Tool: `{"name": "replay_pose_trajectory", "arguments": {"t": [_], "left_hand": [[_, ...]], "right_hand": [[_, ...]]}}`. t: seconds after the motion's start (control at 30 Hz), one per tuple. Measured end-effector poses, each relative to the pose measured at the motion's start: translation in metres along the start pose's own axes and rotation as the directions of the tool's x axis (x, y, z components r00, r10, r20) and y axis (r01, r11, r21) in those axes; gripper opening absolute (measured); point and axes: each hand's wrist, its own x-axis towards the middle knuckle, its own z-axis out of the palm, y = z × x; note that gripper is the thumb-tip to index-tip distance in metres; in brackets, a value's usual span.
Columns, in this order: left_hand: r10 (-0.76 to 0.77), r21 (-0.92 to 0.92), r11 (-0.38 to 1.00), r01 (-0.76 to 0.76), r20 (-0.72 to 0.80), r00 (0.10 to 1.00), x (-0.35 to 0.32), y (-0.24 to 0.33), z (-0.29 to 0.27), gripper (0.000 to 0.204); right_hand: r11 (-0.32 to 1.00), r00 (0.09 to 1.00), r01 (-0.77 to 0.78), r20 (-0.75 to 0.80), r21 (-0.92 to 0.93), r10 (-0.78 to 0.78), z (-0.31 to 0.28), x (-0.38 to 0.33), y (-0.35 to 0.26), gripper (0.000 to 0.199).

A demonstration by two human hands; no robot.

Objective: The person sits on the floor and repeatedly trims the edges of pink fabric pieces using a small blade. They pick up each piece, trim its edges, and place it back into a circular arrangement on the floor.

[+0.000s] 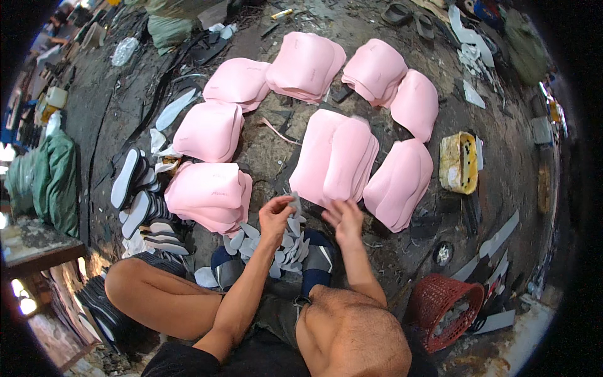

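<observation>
My left hand is closed on a small grey flat piece, pinched at its fingertips. Beside it, my right hand has its fingers apart, slightly blurred, at the near edge of a stack of curved pink sheets; I cannot tell whether it touches them. Below the hands, between my feet, lies a heap of similar grey pieces. More pink stacks form an arc around the middle one, among them a near-left stack and a near-right stack.
Dark shoe soles with pale tops are piled at the left. To the right stand a yellow container and a tipped red basket with scraps inside. Strips and offcuts litter the dark floor. Sandals lie at the far side.
</observation>
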Motion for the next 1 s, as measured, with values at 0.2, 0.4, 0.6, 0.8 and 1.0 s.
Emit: {"name": "replay_pose_trajectory", "arguments": {"t": [0.2,0.4,0.6,0.8,1.0], "left_hand": [[-0.153,-0.223,0.968,0.112,-0.176,0.972,0.02,0.011,-0.007,0.039],[-0.184,-0.153,0.969,0.192,0.064,0.981,0.053,0.019,0.049,0.031],[0.315,0.592,0.675,-0.44,0.307,0.898,0.083,-0.006,0.064,0.027],[0.482,0.626,-0.015,-0.779,0.687,0.543,0.076,-0.009,0.059,0.022],[0.393,0.555,-0.032,-0.831,0.772,0.5,0.084,-0.003,0.042,0.016]], "right_hand": [[-0.134,0.368,0.83,0.712,-0.541,-0.598,-0.009,-0.01,-0.035,0.037],[-0.506,0.164,0.803,0.933,-0.316,-0.321,-0.016,0.053,-0.071,0.025],[0.255,0.46,0.863,0.472,-0.436,-0.752,0.058,-0.003,-0.148,0.026],[-0.072,0.311,0.917,0.814,-0.393,-0.49,0.031,0.017,-0.075,0.028],[-0.284,0.254,0.875,0.872,-0.392,-0.419,0.022,0.009,-0.046,0.036]]}}
